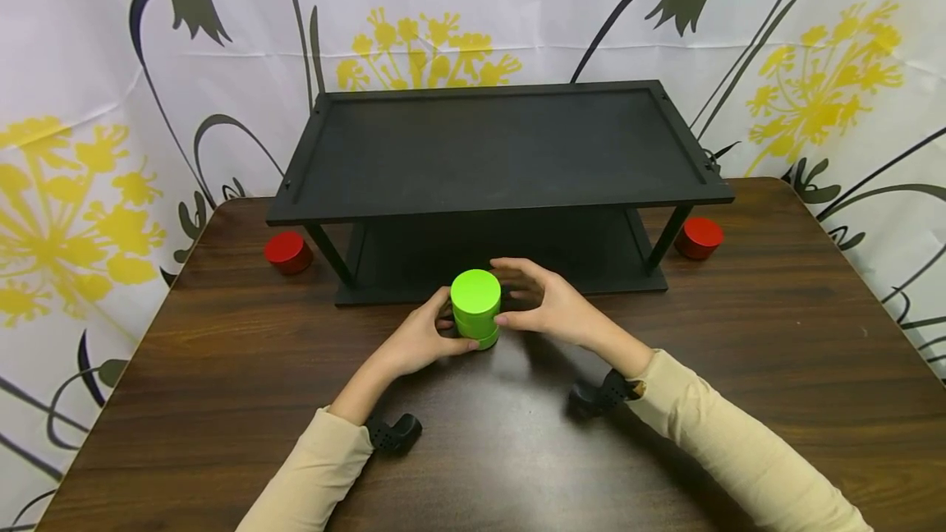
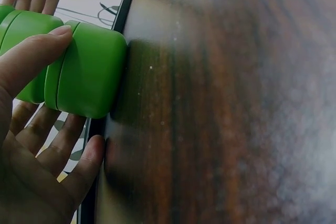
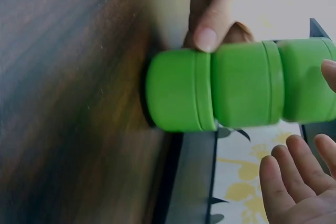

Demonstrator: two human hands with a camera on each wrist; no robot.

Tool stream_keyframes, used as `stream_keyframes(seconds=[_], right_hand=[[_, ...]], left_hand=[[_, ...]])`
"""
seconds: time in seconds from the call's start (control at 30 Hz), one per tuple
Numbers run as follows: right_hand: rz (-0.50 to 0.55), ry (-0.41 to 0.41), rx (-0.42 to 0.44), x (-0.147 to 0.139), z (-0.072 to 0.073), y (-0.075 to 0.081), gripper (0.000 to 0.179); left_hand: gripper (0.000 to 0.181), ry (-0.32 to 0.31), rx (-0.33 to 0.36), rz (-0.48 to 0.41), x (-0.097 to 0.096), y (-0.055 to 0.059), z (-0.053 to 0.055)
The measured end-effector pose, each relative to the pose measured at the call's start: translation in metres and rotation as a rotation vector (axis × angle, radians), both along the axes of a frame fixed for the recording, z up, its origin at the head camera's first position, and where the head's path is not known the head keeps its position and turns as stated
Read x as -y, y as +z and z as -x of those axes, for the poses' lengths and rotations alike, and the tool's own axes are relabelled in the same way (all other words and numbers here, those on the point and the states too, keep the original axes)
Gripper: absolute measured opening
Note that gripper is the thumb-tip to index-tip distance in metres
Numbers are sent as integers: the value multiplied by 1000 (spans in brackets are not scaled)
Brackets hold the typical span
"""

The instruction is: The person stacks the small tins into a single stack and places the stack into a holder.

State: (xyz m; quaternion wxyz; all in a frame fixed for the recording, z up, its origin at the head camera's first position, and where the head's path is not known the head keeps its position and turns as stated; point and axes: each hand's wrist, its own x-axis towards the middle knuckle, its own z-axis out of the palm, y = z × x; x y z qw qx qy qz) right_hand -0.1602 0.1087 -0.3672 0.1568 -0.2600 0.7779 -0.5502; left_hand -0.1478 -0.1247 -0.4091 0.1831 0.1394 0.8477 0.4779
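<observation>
One brown wood-grain table (image 1: 222,409) spreads out beneath the black shelf (image 1: 488,150), its surface shiny in front of the shelf. Behind the shelf hangs a white cloth (image 1: 562,15), printed with yellow flower heads and dark grey-green stems and bells. The shelf has two levels, a wide upper board on posts above a lower board. Two round red pots sit on the table: the left red pot (image 1: 288,253) beside the shelf's left front post, the right red pot (image 1: 699,238) beside its right one.

A stack of three green jars (image 1: 475,306) stands on the table just in front of the shelf, a little left of the middle of its lower board. The stack's long axis is upright, square to the tabletop, with the lidded ends of the jars facing up and the rounded bottoms down.

The left hand (image 1: 421,339), at the stack's side in front of the shelf, holds it between thumb and fingers, the thumb tip at the seam between the lowest and middle jars. The right hand (image 1: 550,306), in front of the shelf and right of the stack, is spread wide, fingers apart from the jars; whether its thumb touches them I cannot tell. Cream sleeves (image 1: 746,442) cover both forearms.
</observation>
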Motion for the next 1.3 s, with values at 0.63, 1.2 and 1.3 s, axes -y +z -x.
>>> stream_keyframes(seconds=[0.63,1.2,1.3], right_hand=[[11,-148,-16,-50,12,13,59],[-3,-236,27,-102,15,14,49],[-10,-236,33,-113,15,14,46]], left_hand=[[74,2,-31,27,0,0,-1],[71,7,-25,35,-1,0,-2],[72,6,-24,34,-1,0,-2]])
